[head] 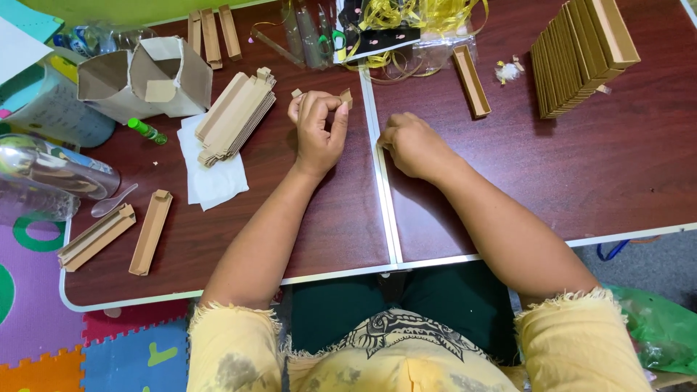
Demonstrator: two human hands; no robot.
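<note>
My left hand (317, 125) is closed on a small folded piece of brown cardboard (345, 97), held just above the dark wooden table (327, 225). My right hand (411, 144) rests in a loose fist on the table beside the metal seam; whether anything is in it is hidden. A fanned pile of flat cardboard blanks (234, 116) lies left of my left hand, partly on a white paper sheet (210, 178). One finished long cardboard tray (470, 80) lies beyond my right hand.
A stack of finished trays (581, 54) fills the far right. Two folded trays (151, 231) lie near the left front edge. An open cardboard box (145, 76), a green glue stick (147, 131), a plastic spoon (112, 202), clear bottles and yellow ribbon (406, 18) crowd the back.
</note>
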